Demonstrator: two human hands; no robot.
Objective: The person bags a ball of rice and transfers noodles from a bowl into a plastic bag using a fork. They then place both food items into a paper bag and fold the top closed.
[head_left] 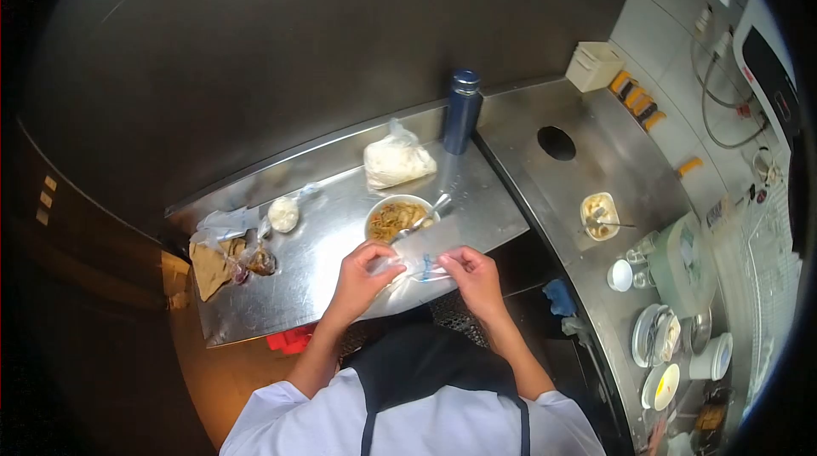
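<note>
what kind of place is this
Most likely a commercial kitchen: a stainless steel counter with a bowl of noodles, stacked dishes to one side, and both hands gripping a clear plastic bag.

Bare steel counter (315,273) lies left of the noodle bowl (398,217); a white bag (397,160) and blue bottle (462,111) block the far side.

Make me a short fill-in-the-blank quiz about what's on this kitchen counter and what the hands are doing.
1. Both hands, left and right, hold a clear plastic ____.
2. The bowl behind the hands contains ____.
3. The tall bottle at the back of the counter is dark ____.
4. A ____ rests in the bowl, handle pointing right.

Missing words: bag; noodles; blue; spoon
</note>
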